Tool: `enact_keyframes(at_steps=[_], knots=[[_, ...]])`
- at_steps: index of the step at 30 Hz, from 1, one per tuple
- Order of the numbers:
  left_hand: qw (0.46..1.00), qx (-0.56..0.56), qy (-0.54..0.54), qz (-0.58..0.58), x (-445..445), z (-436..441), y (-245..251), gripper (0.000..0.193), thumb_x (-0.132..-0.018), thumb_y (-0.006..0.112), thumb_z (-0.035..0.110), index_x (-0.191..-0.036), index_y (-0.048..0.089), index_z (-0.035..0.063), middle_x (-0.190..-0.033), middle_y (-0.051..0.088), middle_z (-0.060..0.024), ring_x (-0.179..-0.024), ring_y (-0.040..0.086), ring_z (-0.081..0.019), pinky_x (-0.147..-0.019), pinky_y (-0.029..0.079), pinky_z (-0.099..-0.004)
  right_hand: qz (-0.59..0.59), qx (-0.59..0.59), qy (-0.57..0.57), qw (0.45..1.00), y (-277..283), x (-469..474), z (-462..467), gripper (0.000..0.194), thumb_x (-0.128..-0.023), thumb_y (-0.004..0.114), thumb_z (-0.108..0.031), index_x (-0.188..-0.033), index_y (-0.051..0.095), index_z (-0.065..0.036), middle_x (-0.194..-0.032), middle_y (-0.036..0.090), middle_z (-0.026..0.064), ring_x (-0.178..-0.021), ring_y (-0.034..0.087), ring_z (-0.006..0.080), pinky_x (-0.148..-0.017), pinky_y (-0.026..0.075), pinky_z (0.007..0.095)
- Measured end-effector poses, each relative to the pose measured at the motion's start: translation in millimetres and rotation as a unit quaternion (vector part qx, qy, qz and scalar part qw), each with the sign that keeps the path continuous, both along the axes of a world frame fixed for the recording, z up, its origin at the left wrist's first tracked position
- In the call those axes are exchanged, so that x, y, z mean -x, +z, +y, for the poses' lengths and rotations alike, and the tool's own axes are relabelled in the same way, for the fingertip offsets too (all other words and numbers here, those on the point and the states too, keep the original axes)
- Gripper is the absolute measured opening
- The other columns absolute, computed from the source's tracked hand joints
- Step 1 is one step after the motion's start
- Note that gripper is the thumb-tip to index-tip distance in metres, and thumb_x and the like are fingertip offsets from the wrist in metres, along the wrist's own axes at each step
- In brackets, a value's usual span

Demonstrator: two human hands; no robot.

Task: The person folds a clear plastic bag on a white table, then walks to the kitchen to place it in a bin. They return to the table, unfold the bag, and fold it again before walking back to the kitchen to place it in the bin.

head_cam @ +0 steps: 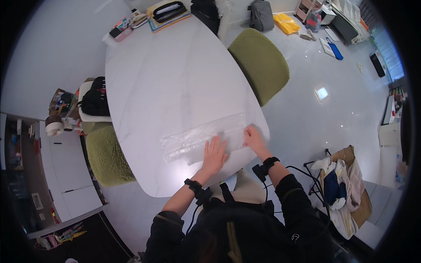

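A long sheet of clear plastic [187,141], with a lengthwise crease or fold, lies on the white marbled table [174,82] near its front edge. My left hand [214,154] rests palm down on the sheet's lower part, fingers spread and pointing away from me. At the sheet's right end is my right hand [253,138], its fingers curled and pinching the plastic's edge. Black straps with small devices are on both wrists.
Green chairs stand at the table's right [263,65] and left [108,156]. A pink box [123,34] and a stack of books [169,21] sit at the far end. A rack with clothes [342,187] stands at the right; cables run from my wrists.
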State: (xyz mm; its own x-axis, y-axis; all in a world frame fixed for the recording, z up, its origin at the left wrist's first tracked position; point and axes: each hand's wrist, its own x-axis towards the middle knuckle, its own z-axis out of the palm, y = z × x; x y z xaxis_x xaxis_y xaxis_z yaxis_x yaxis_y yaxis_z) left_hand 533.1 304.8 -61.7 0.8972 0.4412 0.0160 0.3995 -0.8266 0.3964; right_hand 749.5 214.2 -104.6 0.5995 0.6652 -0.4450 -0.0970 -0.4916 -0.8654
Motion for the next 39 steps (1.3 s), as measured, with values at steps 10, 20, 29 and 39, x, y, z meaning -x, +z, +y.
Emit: enact_keyframes(at_steps=[10, 20, 29, 39], knots=[[0.998, 0.050, 0.024, 0.001, -23.0, -14.4, -17.7, 0.077, -0.076, 0.070, 0.029, -0.141, 0.037, 0.0031, -0.150, 0.028, -0.0204, -0.140, 0.025, -0.0348, -0.111, 0.020, -0.0523, -0.459, -0.063, 0.253, 0.849, 50.6, 10.5, -34.4, 0.049, -0.073, 0.067, -0.011, -0.120, 0.055, -0.006, -0.131, 0.051, 0.0136, -0.120, 0.048, 0.0320, -0.106, 0.034, 0.0479], [0.998, 0.054, -0.020, -0.027, 1.2, -2.3, -3.4, 0.064, -0.071, 0.072, 0.018, -0.129, 0.048, 0.0071, -0.136, 0.042, -0.0154, -0.133, 0.034, -0.0390, -0.107, 0.031, -0.0498, -0.481, -0.066, 0.329, 0.810, 18.4, -2.2, -39.7, 0.048, -0.069, 0.063, -0.006, -0.116, 0.059, -0.010, -0.137, 0.048, 0.0096, -0.130, 0.042, 0.0277, -0.111, 0.029, 0.0449], [0.973, 0.231, -0.009, -0.002, 19.5, 17.4, 11.9, 0.052, -0.082, 0.067, 0.023, -0.127, 0.052, 0.0035, -0.125, 0.056, -0.0186, -0.118, 0.052, -0.0359, -0.100, 0.041, -0.0421, -0.181, -0.030, 0.171, 0.968, 25.3, 7.2, -37.6, 0.023, -0.093, 0.052, -0.021, -0.103, 0.063, -0.003, -0.089, 0.064, 0.0164, -0.084, 0.061, 0.0344, -0.075, 0.047, 0.0405], [0.955, 0.208, 0.111, 0.182, 66.6, 74.7, 4.7, 0.041, -0.089, 0.054, 0.043, -0.094, 0.064, 0.0036, -0.090, 0.067, -0.0197, -0.088, 0.063, -0.0386, -0.078, 0.049, -0.0457, -0.353, 0.135, 0.202, 0.904, 7.1, 14.6, 9.6, 0.032, -0.097, 0.043, -0.031, -0.090, 0.062, -0.006, -0.086, 0.066, 0.0150, -0.079, 0.064, 0.0352, -0.069, 0.049, 0.0485]])
